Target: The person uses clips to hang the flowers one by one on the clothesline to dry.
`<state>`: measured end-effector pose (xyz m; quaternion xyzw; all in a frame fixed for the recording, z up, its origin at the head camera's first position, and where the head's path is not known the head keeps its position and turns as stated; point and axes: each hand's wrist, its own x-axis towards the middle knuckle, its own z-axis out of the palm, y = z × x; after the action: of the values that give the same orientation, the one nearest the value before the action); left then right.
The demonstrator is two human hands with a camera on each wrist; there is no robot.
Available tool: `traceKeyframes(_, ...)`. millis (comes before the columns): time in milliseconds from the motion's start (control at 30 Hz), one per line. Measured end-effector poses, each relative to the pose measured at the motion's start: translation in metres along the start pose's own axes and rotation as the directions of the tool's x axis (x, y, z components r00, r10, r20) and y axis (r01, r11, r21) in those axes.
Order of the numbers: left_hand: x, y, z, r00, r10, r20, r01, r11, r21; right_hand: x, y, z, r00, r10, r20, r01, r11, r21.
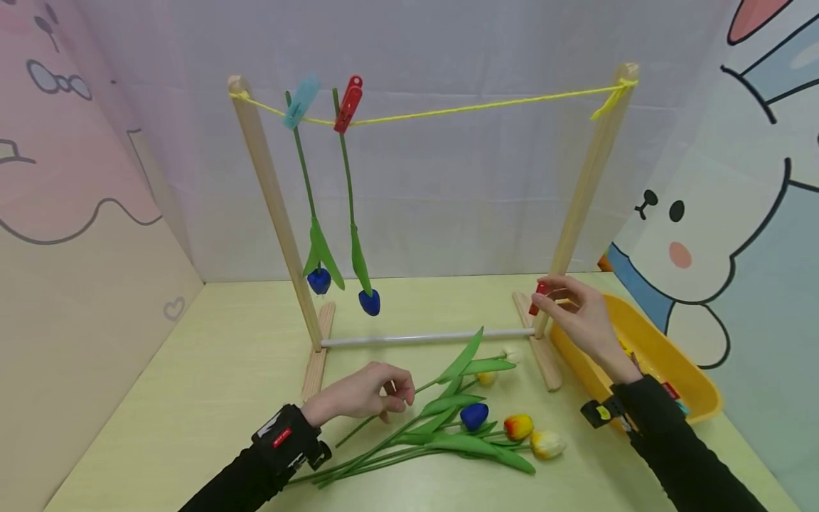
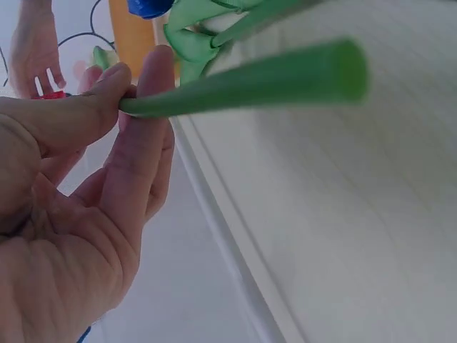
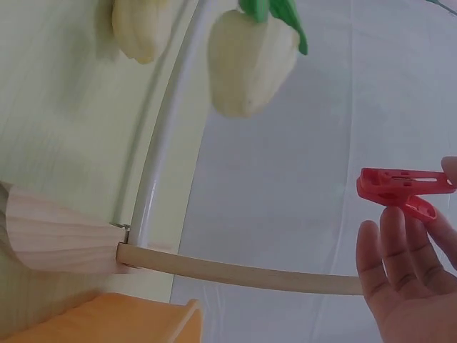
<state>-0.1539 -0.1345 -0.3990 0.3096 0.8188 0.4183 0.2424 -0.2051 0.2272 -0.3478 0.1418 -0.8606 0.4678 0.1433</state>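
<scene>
My left hand (image 1: 371,391) pinches the green stem (image 2: 235,89) of an artificial tulip between thumb and fingers. That stem runs right, past its leaves, to a white tulip head (image 1: 512,354), which appears large in the right wrist view. Beside the right post, my right hand (image 1: 579,316) holds a red clothespin (image 3: 400,187) by thumb and fingertips. Below the left hand lie several more tulips, among them a blue one (image 1: 474,417), a red-yellow one (image 1: 518,427) and a cream one (image 1: 547,444).
A yellow cord (image 1: 467,108) spans two wooden posts. From it two blue tulips (image 1: 318,281) hang head down, under a light-blue clothespin (image 1: 302,103) and a red one (image 1: 348,105). A white rod (image 1: 429,337) joins the bases. An orange-yellow basket (image 1: 697,377) stands right.
</scene>
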Motion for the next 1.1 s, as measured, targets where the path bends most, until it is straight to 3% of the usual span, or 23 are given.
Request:
traceKeyframes(167,0.0,-0.001,-0.004,0.999,0.041,0.016,-0.038,0.989,-0.142,0.0,0.001,0.002,0.999,-0.029,-0.024,0.03,0.999,0.045)
traceKeyframes(367,-0.001,0.001,-0.006,0.999,0.045,-0.006,-0.045,0.944,-0.326,0.001,0.002,0.003,0.992,-0.094,-0.089,0.106,0.985,0.139)
traceKeyframes(700,-0.001,0.007,-0.013,0.98,0.106,-0.17,-0.146,0.958,-0.247,0.003,0.002,-0.001,0.972,-0.113,-0.205,0.152,0.971,0.184)
traceKeyframes(1100,0.001,0.021,-0.022,0.957,0.053,-0.284,-0.133,0.953,-0.271,0.003,0.0,0.001,0.965,-0.116,-0.237,0.161,0.97,0.182)
